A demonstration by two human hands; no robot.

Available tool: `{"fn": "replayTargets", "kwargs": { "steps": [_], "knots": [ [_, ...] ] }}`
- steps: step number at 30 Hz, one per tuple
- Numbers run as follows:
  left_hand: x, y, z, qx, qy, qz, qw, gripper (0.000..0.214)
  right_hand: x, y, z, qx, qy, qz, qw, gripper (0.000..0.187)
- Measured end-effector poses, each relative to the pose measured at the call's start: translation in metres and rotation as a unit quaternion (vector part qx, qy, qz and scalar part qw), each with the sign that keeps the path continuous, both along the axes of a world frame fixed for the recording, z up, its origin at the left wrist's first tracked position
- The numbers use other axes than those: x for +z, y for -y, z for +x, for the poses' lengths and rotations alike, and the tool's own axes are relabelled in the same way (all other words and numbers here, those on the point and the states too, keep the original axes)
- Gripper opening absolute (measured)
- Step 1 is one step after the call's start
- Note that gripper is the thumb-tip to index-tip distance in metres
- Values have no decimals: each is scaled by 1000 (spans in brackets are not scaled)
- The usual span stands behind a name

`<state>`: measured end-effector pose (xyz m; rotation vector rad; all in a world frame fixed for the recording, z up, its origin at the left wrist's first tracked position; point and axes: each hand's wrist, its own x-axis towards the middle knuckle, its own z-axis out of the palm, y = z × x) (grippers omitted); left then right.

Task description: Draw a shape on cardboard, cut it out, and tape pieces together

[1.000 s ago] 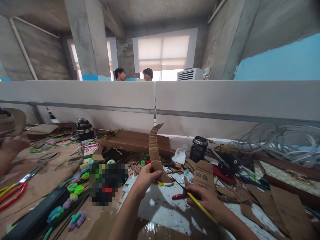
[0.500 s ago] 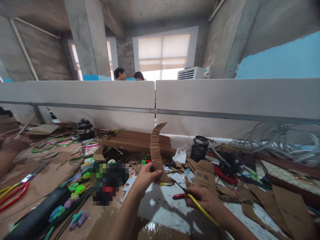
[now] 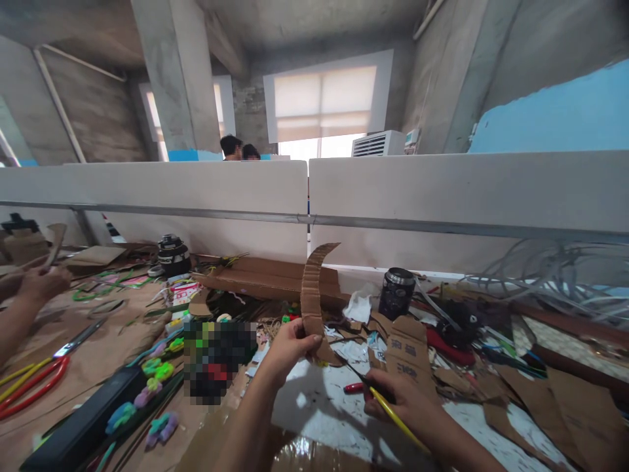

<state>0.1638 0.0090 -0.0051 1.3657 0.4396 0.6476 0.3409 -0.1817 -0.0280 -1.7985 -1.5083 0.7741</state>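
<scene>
My left hand [image 3: 295, 342] pinches a crescent-shaped strip of corrugated cardboard [image 3: 311, 295] near its lower end, between thumb and fingers. The strip stands upright, its upper tip curving right. Closed around what look like scissors with a yellow handle [image 3: 396, 416], my right hand [image 3: 393, 396] is just right of the strip's bottom. A dark, narrow blade [image 3: 354, 372] points up and left toward the cardboard's lower edge; I cannot tell whether it touches. A red piece [image 3: 354, 388] shows beside my right fingers, partly hidden, perhaps the other handle.
Cardboard scraps [image 3: 405, 347] and a black cup [image 3: 397, 292] lie to the right. On the left are red-and-yellow scissors [image 3: 61, 360], a long black box [image 3: 91, 419] and fuzzy coloured flowers [image 3: 161, 429]. Another person's hands [image 3: 42, 282] work at far left. A white partition [image 3: 221, 187] stands behind.
The view has turned slightly left. The cardboard crescent's upper tip has tilted a little to the right. Both my hands keep their hold. The other person's hands show more fully.
</scene>
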Motion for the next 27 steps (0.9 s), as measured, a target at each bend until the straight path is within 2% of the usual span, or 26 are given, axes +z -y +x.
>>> {"fn": "replayTargets", "kwargs": {
  "steps": [5, 11, 18, 23, 27],
  "knots": [
    [-2, 3, 3, -21, 1, 5, 1000, 31, -5, 1, 1, 18, 18, 17, 1000, 47],
    [-2, 5, 5, -28, 14, 10, 999, 32, -8, 2, 3, -19, 86, -2, 996, 44],
    [1, 7, 4, -31, 15, 8, 999, 36, -6, -2, -2, -9, 55, -7, 998, 51],
    [8, 7, 1, -32, 9, 9, 999, 37, 2, -1, -8, -47, 113, -36, 992, 43],
    [8, 6, 1, -24, 1, 9, 1000, 38, 6, 0, -11, -54, 101, -44, 992, 28]
  ]
}}
